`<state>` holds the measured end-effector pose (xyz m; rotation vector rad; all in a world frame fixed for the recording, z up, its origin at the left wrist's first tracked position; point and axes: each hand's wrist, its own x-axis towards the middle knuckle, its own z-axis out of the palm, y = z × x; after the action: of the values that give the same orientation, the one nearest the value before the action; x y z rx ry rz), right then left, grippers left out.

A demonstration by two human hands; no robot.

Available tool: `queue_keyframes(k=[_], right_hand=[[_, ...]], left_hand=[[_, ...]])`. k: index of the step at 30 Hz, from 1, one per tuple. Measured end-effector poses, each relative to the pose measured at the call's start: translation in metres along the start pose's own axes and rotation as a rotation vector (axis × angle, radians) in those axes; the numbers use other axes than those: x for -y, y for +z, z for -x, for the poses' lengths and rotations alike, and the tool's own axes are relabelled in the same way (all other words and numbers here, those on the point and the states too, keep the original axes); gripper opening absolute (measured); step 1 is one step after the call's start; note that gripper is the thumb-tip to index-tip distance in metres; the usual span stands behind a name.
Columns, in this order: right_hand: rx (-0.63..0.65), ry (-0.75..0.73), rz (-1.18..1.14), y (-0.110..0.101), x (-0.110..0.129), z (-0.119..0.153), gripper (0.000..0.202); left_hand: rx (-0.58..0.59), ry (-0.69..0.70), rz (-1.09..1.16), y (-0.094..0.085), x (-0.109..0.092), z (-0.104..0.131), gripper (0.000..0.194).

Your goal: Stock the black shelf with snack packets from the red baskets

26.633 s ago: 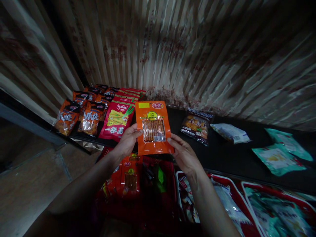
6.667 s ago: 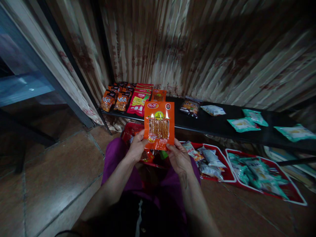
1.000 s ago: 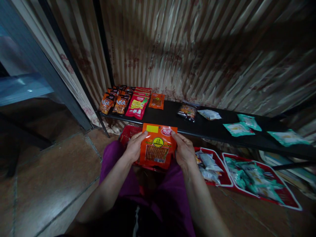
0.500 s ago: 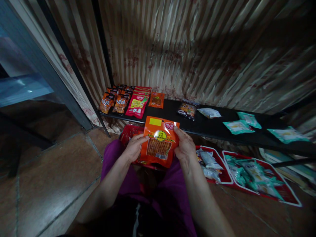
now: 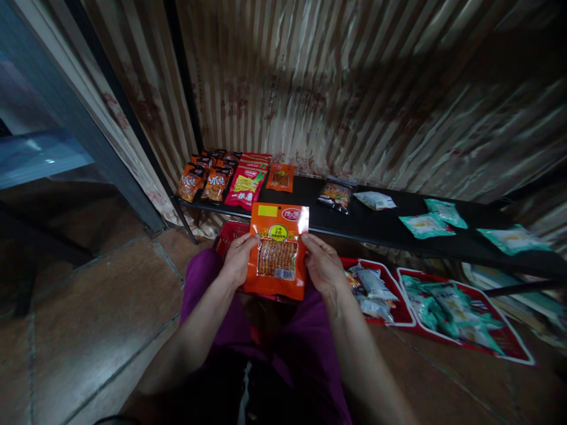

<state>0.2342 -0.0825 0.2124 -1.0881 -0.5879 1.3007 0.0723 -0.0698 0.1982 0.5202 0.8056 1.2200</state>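
An orange snack packet [image 5: 277, 254] with a clear window and a yellow label is held upright in front of me. My left hand [image 5: 239, 260] grips its left edge, and my right hand [image 5: 325, 264] pinches its right edge. Behind it, a smaller orange packet [image 5: 280, 177] lies on the black shelf [image 5: 301, 200], beside a red packet with yellow pictures [image 5: 247, 184]. Several orange and black packets [image 5: 218, 180] sit at the shelf's left end. A red basket [image 5: 227, 233] is partly hidden behind the held packet and my left hand.
Further right on the shelf lie a dark packet [image 5: 335, 196], a white one [image 5: 374, 200] and several green ones [image 5: 426, 225]. Two red baskets with white rims [image 5: 410, 301] [image 5: 516, 342] hold packets on the floor. A striped curtain [image 5: 332, 88] hangs behind.
The orange packet has moved slightly left and turned straighter, its front now facing me more squarely. Both hands have shifted with it and still hold its sides.
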Motion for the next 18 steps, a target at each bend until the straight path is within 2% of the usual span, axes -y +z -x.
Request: queue_keyframes(k=[8, 13, 18], right_hand=[[-0.099, -0.032, -0.021, 0.002, -0.006, -0.005, 0.024], [-0.068, 0.007, -0.025, 0.004, -0.005, -0.001, 0.026], [-0.017, 0.086, 0.014, -0.001, -0.009, 0.011, 0.026]], left_hand=[[-0.008, -0.020, 0.011, 0.002, -0.002, 0.005, 0.033], [-0.016, -0.026, 0.027, 0.003, -0.004, 0.003, 0.031], [-0.101, -0.001, 0.065, 0.004, -0.006, -0.003, 0.027]])
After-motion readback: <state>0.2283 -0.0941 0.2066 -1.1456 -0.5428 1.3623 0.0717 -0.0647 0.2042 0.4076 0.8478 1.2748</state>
